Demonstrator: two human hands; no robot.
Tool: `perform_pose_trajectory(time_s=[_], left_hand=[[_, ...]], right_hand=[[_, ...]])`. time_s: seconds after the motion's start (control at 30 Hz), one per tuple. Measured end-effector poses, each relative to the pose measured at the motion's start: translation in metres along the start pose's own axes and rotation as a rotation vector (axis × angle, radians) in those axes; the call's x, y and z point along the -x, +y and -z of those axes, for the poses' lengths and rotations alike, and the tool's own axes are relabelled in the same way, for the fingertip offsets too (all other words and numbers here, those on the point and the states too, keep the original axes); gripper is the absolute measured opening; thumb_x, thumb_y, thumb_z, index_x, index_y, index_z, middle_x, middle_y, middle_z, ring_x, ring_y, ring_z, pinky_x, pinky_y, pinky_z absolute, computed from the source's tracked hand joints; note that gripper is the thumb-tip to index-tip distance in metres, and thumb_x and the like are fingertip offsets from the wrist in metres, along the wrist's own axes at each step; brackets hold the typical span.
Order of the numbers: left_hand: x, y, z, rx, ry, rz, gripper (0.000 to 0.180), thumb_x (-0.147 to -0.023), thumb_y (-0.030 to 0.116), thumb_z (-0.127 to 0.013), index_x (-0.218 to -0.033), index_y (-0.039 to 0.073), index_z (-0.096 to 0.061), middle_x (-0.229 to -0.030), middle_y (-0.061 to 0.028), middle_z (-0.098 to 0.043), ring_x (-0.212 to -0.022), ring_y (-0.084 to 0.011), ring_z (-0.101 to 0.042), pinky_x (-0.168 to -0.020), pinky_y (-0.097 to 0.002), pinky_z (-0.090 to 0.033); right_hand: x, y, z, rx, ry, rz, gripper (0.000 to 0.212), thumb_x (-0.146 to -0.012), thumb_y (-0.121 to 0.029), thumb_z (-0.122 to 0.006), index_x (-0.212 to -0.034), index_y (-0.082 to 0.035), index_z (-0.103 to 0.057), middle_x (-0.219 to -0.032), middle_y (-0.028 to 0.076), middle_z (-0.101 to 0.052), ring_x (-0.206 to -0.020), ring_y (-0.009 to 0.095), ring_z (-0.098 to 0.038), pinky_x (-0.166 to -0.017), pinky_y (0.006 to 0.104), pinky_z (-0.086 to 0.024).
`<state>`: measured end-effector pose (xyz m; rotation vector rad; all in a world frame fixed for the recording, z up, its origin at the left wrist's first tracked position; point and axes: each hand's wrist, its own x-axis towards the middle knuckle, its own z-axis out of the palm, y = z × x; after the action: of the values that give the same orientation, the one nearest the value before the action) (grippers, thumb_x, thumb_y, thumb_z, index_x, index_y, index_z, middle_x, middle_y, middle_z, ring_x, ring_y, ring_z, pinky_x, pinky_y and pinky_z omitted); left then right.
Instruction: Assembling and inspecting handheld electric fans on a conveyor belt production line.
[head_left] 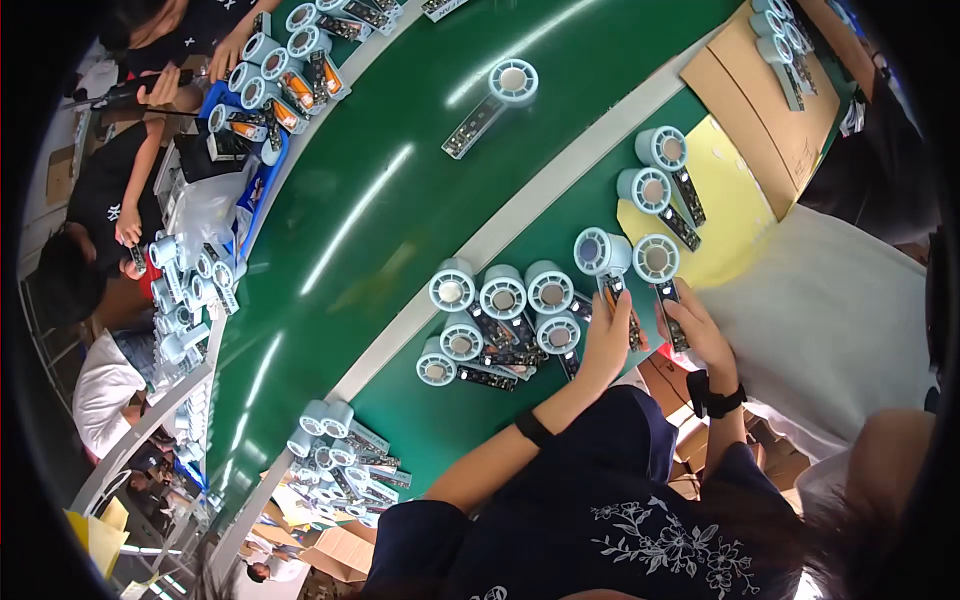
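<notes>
One belt [430,200]: green; it runs diagonally across your view and carries a single loose fan [513,82] near the top.
Table [400,408]: green; it lies on your side of the belt, directly below both of your hands.
Rail [560,178]: pale grey; it separates the belt from your table.
Cardboard [755,110]: brown, creased; it lies at the upper right, next to the yellow sheet.
Yellow sheet [728,190]: partly on your table; two fans [645,190] rest at its left side.
Fan group [503,292]: six light-blue round heads, to the left of your hands; the handles show dark circuit boards and overlap in places.
Left hand [606,338]: closed around the handle of the left fan [601,251], its head pointing away from you.
Right hand [702,328]: closed around the handle of the right fan [656,261]; your hands are apart, the two fan heads just beside each other.
Wristbands [535,429]: black, one on each of your wrists.
</notes>
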<state>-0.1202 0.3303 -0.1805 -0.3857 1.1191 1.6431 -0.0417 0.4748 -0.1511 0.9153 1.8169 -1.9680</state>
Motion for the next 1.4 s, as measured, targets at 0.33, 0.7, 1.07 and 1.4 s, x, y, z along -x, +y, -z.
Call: perform_pose_trajectory(time_s=[0.33, 0.7, 1.07, 1.4], left_hand=[[0.002, 0.016, -0.004, -0.001, 0.077, -0.289, 0.032, -0.095, 0.027, -0.048, -0.111, 0.002, -0.036, -0.077, -0.0058, -0.049, -0.059, -0.0136, -0.056, -0.054, -0.0255, -0.049], [0.007, 0.165, 0.069, -1.284, 0.273, -0.792, 0.042, -0.077, 0.021, -0.066, -0.113, 0.003, -0.052, -0.112, -0.0191, -0.054, -0.11, -0.0338, -0.048, -0.091, -0.0392, -0.04], [-0.067, 0.204, 0.117, -1.454, 0.512, -0.47, 0.032, -0.078, 0.031, -0.061, -0.092, 0.003, -0.053, -0.092, -0.0179, -0.061, -0.085, -0.0381, -0.059, -0.07, -0.0455, -0.046], [0.195, 0.085, 0.095, -0.891, 0.316, -1.023, 0.038, -0.077, 0.024, -0.064, -0.102, -0.003, -0.053, -0.091, -0.0195, -0.057, -0.088, -0.0381, -0.057, -0.079, -0.0425, -0.046]], right_hand=[[-0.026, 0.041, 0.0, -0.337, -0.027, -0.137, 0.031, -0.093, -0.015, -0.047, -0.12, 0.0, -0.045, -0.092, 0.005, -0.054, -0.087, 0.011, -0.052, -0.078, 0.0245, -0.041], [-0.016, 0.0, -0.031, 0.192, 0.565, 0.24, 0.024, -0.094, -0.014, -0.045, -0.113, -0.001, -0.052, -0.107, 0.008, -0.057, -0.098, 0.014, -0.054, -0.088, 0.0283, -0.041], [0.009, -0.068, -0.135, -0.145, 0.22, 0.453, 0.025, -0.093, -0.013, -0.048, -0.113, 0.0, -0.053, -0.113, 0.008, -0.055, -0.103, 0.015, -0.053, -0.086, 0.0278, -0.042], [0.018, -0.087, -0.21, -0.493, -0.118, 0.121, 0.032, -0.089, -0.019, -0.058, -0.113, -0.001, -0.049, -0.089, 0.006, -0.059, -0.081, 0.014, -0.058, -0.071, 0.029, -0.048]])
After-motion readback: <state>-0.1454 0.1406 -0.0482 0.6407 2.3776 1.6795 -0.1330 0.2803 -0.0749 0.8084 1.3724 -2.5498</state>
